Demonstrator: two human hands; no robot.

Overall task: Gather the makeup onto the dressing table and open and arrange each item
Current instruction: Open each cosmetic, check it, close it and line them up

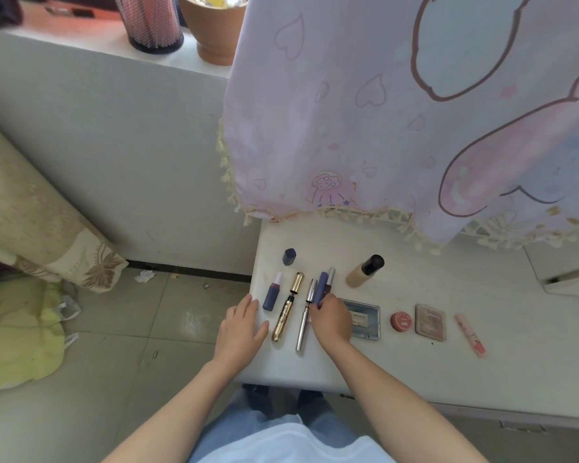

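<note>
Palette (pixel 365 320) lies half hidden under right hand (pixel 332 321), whose grip pinches blue tube (pixel 322 285); left hand (pixel 244 325) flat, grip wide.

A home bedroom corner: white dressing table (pixel 415 379) below a cartoon-print cloth (pixel 381 111) (tasselled hem), tiled floor (pixel 131 312).

View: single, head-worn, wide-angle.
Position: above the near edge of the dressing table (pixel 415 372).
Direction: forward and steeply down.
Nearness: close, tabletop within arm's reach.
Coverage: table at centre-right, floor (pixel 131 312) at left, curtain (pixel 381 111) across top right.
</note>
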